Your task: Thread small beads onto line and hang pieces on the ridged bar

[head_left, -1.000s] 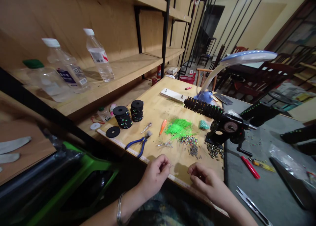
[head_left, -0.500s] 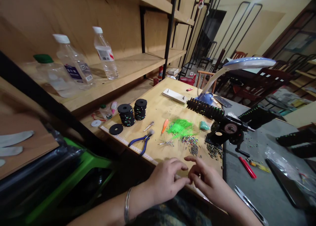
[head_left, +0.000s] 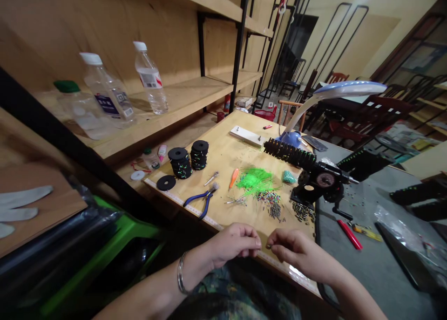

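both of my hands hover over the near edge of the bench (head_left: 223,147), just apart. with the right hand (head_left: 296,251) i pinch a tiny dark piece (head_left: 268,246) between thumb and forefinger; on the left hand (head_left: 233,243) thumb and fingertips are pressed together, and i can't tell whether they grip anything. beyond them lie the grey bits (head_left: 274,211), with the green strands (head_left: 256,180) farther back and the blue-handled pliers (head_left: 200,200) to the left.

- We're in a small workshop, maybe a craft corner.
- We see a hand-cranked winder (head_left: 323,180), pliers (head_left: 201,200), loose beads (head_left: 268,198) on a wooden bench (head_left: 223,152).
- Desk lamp (head_left: 349,88) over it, open shelving (head_left: 195,89) alongside.
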Demonstrator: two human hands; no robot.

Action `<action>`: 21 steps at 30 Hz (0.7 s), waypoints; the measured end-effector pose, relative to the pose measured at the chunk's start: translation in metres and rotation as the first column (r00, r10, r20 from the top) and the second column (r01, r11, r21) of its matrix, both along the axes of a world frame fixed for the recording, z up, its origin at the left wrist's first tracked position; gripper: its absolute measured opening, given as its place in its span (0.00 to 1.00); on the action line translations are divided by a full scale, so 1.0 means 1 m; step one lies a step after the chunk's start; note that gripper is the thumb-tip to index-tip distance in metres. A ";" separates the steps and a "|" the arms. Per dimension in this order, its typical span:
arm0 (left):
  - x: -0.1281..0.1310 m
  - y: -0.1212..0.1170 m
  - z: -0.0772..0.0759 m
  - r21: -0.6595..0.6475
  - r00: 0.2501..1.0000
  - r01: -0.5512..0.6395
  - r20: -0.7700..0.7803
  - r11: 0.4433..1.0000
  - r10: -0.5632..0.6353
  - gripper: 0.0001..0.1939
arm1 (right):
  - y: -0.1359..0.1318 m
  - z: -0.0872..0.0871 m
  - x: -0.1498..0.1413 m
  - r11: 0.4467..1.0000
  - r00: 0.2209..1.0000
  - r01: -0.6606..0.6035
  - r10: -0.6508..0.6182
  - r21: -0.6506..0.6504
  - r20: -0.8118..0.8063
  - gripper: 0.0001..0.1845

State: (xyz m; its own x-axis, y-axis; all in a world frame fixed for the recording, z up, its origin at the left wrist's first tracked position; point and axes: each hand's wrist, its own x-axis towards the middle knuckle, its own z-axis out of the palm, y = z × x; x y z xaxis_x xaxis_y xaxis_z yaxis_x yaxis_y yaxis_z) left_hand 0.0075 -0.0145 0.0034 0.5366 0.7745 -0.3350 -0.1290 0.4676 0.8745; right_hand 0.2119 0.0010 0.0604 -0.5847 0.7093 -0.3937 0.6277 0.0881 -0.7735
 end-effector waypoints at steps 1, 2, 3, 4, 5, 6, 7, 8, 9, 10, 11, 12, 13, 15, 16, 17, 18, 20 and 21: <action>0.000 0.000 0.001 -0.015 1.000 0.003 0.004 1.000 -0.003 0.07 | 0.001 0.001 0.001 0.998 0.999 -0.017 0.016 0.065 0.028 0.09; 0.000 0.000 0.001 -0.026 1.000 0.008 0.008 1.000 -0.008 0.07 | 0.001 0.002 0.001 0.993 0.998 -0.032 0.026 0.117 0.050 0.11; 0.000 0.000 0.002 -0.036 1.000 0.013 0.012 0.999 -0.012 0.07 | 0.002 0.004 0.003 0.987 0.998 -0.041 0.033 0.152 0.060 0.12; 0.001 -0.001 0.002 -0.046 1.000 0.016 0.016 0.999 -0.015 0.07 | 0.003 0.006 0.004 0.983 0.998 -0.045 0.035 0.175 0.056 0.14; 0.001 -0.001 0.002 -0.059 1.000 0.017 0.021 0.998 -0.016 0.07 | 0.004 0.008 0.005 0.981 0.998 -0.045 0.037 0.190 0.044 0.15; 0.001 -0.001 0.001 -0.070 1.000 0.018 0.027 0.997 -0.016 0.07 | 0.005 0.011 0.007 0.979 0.999 -0.043 0.038 0.200 0.030 0.16; 0.001 -0.001 0.000 -0.078 0.999 0.020 0.035 0.997 -0.018 0.07 | 0.006 0.012 0.009 0.977 0.999 -0.038 0.035 0.208 0.018 0.17; 0.001 -0.001 -0.001 -0.083 0.999 0.027 0.047 0.996 -0.023 0.08 | 0.007 0.014 0.011 0.977 1.000 -0.028 0.028 0.212 0.006 0.18; 0.001 -0.001 -0.002 -0.083 0.998 0.034 0.059 0.996 -0.030 0.08 | 0.008 0.015 0.013 0.976 1.000 -0.017 0.019 0.216 -0.007 0.19; 0.000 -0.001 -0.004 -0.081 0.997 0.043 0.067 0.996 -0.038 0.08 | 0.009 0.017 0.014 0.975 1.000 -0.004 0.009 0.221 -0.021 0.20; 0.000 -0.001 -0.005 -0.075 0.996 0.050 0.071 0.996 -0.045 0.08 | 0.009 0.018 0.015 0.974 0.999 0.008 0.000 0.228 -0.036 0.21; -0.001 -0.001 -0.006 -0.067 0.996 0.055 0.072 0.996 -0.050 0.08 | 0.010 0.019 0.016 0.972 0.999 0.022 -0.010 0.236 -0.051 0.22; -0.002 -0.001 -0.008 -0.058 0.996 0.053 0.069 0.997 -0.049 0.09 | 0.011 0.021 0.016 0.969 0.997 0.038 -0.022 0.246 -0.067 0.23; -0.003 -0.002 -0.009 -0.038 0.997 0.040 0.062 0.998 -0.038 0.09 | 0.012 0.024 0.017 0.962 0.994 0.071 -0.047 0.262 -0.096 0.23; -0.003 -0.002 -0.009 -0.027 0.998 0.031 0.060 0.999 -0.029 0.09 | 0.012 0.025 0.017 0.961 0.993 0.085 -0.059 0.264 -0.106 0.24; -0.003 -0.003 -0.009 -0.013 0.998 0.022 0.057 1.000 -0.021 0.09 | 0.012 0.026 0.017 0.961 0.991 0.097 -0.069 0.261 -0.114 0.24; -0.003 -0.003 -0.008 0.005 0.999 0.016 0.052 1.000 -0.016 0.09 | 0.012 0.028 0.017 0.961 0.990 0.104 -0.076 0.255 -0.119 0.24; -0.002 -0.004 -0.008 0.052 0.999 0.012 0.038 0.999 -0.014 0.09 | 0.012 0.030 0.017 0.964 0.990 0.107 -0.081 0.244 -0.117 0.23; -0.002 -0.004 -0.008 0.077 0.999 0.011 0.031 0.997 -0.014 0.09 | 0.012 0.031 0.016 0.964 0.990 0.107 -0.081 0.245 -0.114 0.23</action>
State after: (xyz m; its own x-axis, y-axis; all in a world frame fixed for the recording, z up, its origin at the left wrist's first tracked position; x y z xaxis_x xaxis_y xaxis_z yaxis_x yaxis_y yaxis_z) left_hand 0.0056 -0.0188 -0.0050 0.5557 0.7905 -0.2577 -0.1513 0.4010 0.9035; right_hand 0.2284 0.0129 0.0909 -0.5387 0.8311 -0.1382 0.5610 0.2315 -0.7948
